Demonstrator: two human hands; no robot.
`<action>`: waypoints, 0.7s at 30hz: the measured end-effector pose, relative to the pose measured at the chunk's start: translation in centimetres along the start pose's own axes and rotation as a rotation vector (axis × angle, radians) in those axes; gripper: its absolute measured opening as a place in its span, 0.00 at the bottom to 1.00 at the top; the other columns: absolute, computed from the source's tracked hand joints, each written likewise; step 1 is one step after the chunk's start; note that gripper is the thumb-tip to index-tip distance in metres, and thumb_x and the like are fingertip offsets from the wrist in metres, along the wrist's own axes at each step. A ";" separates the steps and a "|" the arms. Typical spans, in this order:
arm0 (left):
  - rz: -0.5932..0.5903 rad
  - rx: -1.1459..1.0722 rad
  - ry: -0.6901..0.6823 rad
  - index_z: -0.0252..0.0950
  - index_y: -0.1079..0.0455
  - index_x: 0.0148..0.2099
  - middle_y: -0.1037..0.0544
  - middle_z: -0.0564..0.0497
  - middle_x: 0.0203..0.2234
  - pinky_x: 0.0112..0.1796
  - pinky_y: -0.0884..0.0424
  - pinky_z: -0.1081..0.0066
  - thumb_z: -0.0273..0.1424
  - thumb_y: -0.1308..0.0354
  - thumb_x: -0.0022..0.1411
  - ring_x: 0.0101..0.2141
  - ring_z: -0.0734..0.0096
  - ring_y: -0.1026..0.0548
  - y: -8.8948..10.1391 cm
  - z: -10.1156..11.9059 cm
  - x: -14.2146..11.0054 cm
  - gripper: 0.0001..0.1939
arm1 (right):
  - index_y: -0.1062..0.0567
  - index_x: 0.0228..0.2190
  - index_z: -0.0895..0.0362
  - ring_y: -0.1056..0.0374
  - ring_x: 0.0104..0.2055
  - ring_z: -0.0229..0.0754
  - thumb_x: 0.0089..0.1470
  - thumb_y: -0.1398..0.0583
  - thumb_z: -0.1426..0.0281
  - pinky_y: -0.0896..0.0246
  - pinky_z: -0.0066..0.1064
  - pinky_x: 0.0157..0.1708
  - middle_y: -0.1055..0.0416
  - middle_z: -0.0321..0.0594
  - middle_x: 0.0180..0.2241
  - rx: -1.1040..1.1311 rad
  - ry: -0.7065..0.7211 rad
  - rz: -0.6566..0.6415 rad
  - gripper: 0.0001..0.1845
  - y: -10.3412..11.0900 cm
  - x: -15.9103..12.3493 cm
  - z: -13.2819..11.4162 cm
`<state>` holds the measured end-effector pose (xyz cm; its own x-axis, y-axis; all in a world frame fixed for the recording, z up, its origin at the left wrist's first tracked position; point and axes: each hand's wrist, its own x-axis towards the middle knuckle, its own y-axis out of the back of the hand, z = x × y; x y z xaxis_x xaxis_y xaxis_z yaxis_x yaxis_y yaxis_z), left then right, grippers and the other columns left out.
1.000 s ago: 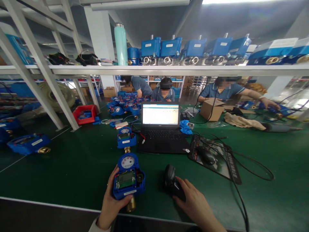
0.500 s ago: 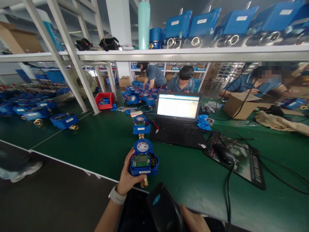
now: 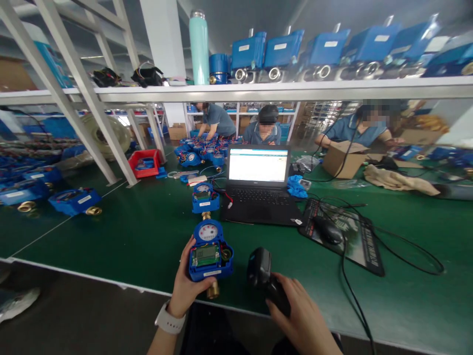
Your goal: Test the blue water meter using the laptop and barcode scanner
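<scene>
Cupping the water meter (image 3: 210, 251), left hand (image 3: 185, 288) curls.

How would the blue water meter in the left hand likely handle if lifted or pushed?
The blue water meter looks stiff, and probably heavy for its size given its brass fittings. Its blocky body seems unlikely to roll. The left hand grips its side; the exposed circuit board may be fragile.
</scene>
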<state>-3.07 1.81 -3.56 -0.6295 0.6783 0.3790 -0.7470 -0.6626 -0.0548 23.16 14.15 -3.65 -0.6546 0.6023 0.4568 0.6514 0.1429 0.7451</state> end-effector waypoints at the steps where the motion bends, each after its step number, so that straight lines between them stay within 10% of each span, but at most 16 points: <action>1: 0.004 0.008 0.027 0.42 0.47 0.64 0.47 0.41 0.65 0.61 0.41 0.49 0.35 0.27 0.44 0.63 0.45 0.44 0.0 0.0 0.0 0.48 | 0.31 0.47 0.59 0.30 0.42 0.53 0.53 0.44 0.69 0.30 0.43 0.42 0.27 0.47 0.39 -0.058 -0.017 0.022 0.19 -0.2 0.3 0.5; 7: 0.103 0.030 0.148 0.46 0.45 0.63 0.41 0.45 0.62 0.62 0.41 0.49 0.39 0.26 0.39 0.61 0.44 0.41 -0.2 0.6 0.0 0.50 | 0.31 0.50 0.59 0.33 0.47 0.55 0.56 0.41 0.58 0.33 0.47 0.47 0.29 0.49 0.44 -0.218 -0.091 0.038 0.24 1.1 3.2 4.6; 12: 0.123 -0.034 0.179 0.47 0.43 0.61 0.44 0.48 0.64 0.60 0.36 0.53 0.40 0.25 0.37 0.61 0.45 0.40 -1.0 1.6 -0.2 0.49 | 0.34 0.53 0.62 0.38 0.53 0.59 0.58 0.48 0.55 0.40 0.52 0.54 0.33 0.55 0.50 -0.415 -0.228 0.419 0.29 5.6 9.0 13.4; 16: 0.187 -0.108 0.239 0.46 0.41 0.61 0.43 0.47 0.63 0.49 0.25 0.60 0.40 0.25 0.33 0.58 0.43 0.37 -1.7 2.4 -0.4 0.51 | 0.35 0.55 0.65 0.39 0.55 0.61 0.55 0.49 0.56 0.40 0.51 0.54 0.37 0.59 0.54 -0.466 -0.371 0.358 0.32 6.8 11.4 19.7; 21: 0.195 -0.125 0.259 0.44 0.43 0.61 0.43 0.48 0.62 0.41 0.22 0.72 0.40 0.25 0.33 0.57 0.48 0.36 -1.8 2.9 -0.4 0.53 | 0.40 0.60 0.61 0.38 0.55 0.60 0.58 0.49 0.56 0.35 0.48 0.49 0.42 0.56 0.59 -0.485 -0.430 0.310 0.34 6.2 11.2 20.9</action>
<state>-0.85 1.85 -0.97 -0.7846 0.6113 0.1038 -0.6174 -0.7548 -0.2216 27.86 38.23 -4.10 -0.1929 0.8289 0.5251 0.4737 -0.3900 0.7896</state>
